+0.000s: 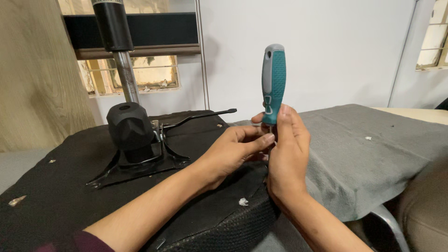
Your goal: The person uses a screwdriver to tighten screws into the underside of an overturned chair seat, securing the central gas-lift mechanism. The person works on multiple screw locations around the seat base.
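Nearest you, the woven black edge of the overturned chair seat (224,224) carries a white scrap of debris (242,201). Above it, your right hand (288,158) is closed round the lower end of the screwdriver (273,81), holding it upright with the teal and grey handle standing clear of your fingers; the blade is hidden behind your palms. Your left hand (233,151) curls its fingers against the shaft just below the handle, thumb and forefinger pinched; whether they grip a screw there cannot be told. By judgement, the step in hand is seating the tip at the seat's rim; the next move calls for steady downward pressure and a straight shaft. Farther off, the black mounting plate (135,163) with its lever (200,116) and gas cylinder (116,42) stands on the seat, beside a grey cloth (364,154).
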